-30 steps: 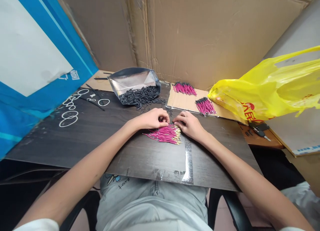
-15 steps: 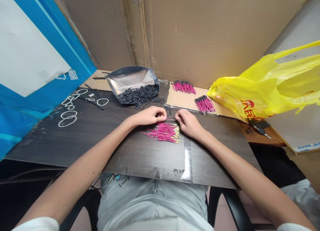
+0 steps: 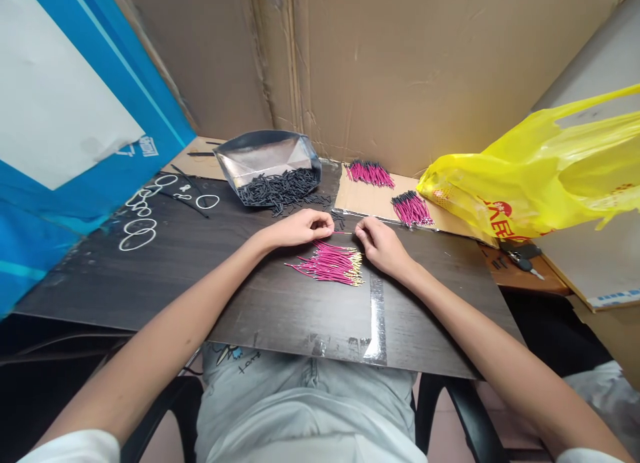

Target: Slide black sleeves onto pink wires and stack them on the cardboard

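Between thumb and fingertips, my left hand point(image 3: 305, 227) pinches a short red wire point(image 3: 343, 233), whose gold-coloured tip points right. Close to that tip, my right hand point(image 3: 380, 243) is closed in a pinch; whatever its fingertips hold is too small to make out. Just below both hands lies a loose pile of red wires point(image 3: 330, 263) with gold-coloured ends toward the right. Behind my left hand, an open silver-lined bag point(image 3: 273, 157) spills short black tubes point(image 3: 280, 189) onto the dark table point(image 3: 300, 316).
Two bunches of black-tipped red wires point(image 3: 370, 173) lie on a cardboard sheet point(image 3: 360, 199). A yellow plastic bag point(image 3: 500, 176) is at the right, above keys point(image 3: 523, 259). White rings point(image 3: 137, 234) lie at the left. Cardboard walls point(image 3: 400, 69) stand behind.
My right hand has shifted slightly right, and more of the wire's gold-coloured tip shows between the hands. The left hand keeps its pinch on the wire.
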The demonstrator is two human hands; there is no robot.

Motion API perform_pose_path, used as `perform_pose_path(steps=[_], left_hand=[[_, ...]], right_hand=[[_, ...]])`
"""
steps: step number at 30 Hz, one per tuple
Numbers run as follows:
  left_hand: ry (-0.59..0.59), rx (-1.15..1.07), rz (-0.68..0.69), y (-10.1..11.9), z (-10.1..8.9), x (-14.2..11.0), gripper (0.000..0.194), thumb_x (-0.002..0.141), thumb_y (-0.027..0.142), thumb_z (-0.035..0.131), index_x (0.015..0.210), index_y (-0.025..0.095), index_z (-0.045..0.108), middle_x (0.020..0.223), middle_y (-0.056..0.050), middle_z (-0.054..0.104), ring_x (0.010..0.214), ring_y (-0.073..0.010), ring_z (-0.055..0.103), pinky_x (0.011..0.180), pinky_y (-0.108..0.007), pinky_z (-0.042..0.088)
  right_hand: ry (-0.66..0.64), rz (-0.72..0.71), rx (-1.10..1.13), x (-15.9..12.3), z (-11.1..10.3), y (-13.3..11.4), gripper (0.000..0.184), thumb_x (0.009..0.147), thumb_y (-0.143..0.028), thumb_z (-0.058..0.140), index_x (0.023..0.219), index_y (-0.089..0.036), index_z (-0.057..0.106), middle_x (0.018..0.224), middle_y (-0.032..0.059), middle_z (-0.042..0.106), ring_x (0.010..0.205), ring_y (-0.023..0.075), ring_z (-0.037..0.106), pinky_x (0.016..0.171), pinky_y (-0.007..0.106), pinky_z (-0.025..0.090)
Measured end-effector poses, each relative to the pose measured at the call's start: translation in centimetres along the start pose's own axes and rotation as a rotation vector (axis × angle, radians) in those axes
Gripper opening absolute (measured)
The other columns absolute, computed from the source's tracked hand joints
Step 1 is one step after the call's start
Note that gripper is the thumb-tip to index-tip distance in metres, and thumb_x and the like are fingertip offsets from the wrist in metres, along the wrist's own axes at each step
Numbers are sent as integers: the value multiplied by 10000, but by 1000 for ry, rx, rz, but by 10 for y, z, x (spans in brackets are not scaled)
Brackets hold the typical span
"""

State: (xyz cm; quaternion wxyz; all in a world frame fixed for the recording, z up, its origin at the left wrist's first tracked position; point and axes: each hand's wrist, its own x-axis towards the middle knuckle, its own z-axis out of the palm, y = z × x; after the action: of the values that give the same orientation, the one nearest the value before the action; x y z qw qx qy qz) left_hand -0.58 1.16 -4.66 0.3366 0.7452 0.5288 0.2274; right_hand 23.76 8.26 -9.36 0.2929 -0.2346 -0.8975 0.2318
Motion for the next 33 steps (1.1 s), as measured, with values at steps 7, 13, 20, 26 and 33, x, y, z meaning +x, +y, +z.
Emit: perform_pose_path(steps=[7, 13, 20, 26, 33], left_hand=[[6, -6, 9, -1, 1, 0, 221, 911, 360, 586, 845, 157, 641, 781, -6, 586, 702, -136, 480, 699, -272, 369], [4, -6, 5, -2, 0, 0, 225, 906, 370, 584, 838, 161, 635, 777, -6, 581, 707, -142, 484, 709, -278, 367], [-1, 3, -1, -4, 1, 1, 238, 919, 381, 578, 860, 158, 637, 790, -7, 585, 718, -143, 492, 713, -283, 364], [11, 4, -12, -3, 1, 1, 257, 911, 401, 589, 854, 158, 652, 786, -11, 598, 706, -143, 481, 709, -285, 357], [39, 20, -53, 3, 3, 0, 275, 898, 406, 602, 801, 152, 643, 725, 2, 562, 659, -126, 443, 664, -279, 333]], right_hand=[[-1, 7, -7, -1, 0, 1, 116, 1024, -230, 437, 934, -218, 509, 965, 74, 640, 895, 211, 599, 823, 325, 451], [6, 10, -6, -1, 0, 0, 122, 1025, -231, 432, 931, -219, 509, 960, 79, 642, 895, 215, 602, 822, 326, 456], [12, -6, 5, -1, -2, -2, 121, 1027, -226, 431, 930, -217, 503, 957, 75, 639, 885, 210, 597, 816, 321, 450], [10, -15, -28, -2, -3, -2, 123, 1036, -222, 420, 943, -217, 501, 973, 77, 646, 899, 211, 604, 823, 321, 453], [-55, -75, -449, -4, 3, -10, 137, 1036, -192, 413, 1002, -195, 546, 1005, 137, 667, 959, 275, 598, 773, 364, 436]])
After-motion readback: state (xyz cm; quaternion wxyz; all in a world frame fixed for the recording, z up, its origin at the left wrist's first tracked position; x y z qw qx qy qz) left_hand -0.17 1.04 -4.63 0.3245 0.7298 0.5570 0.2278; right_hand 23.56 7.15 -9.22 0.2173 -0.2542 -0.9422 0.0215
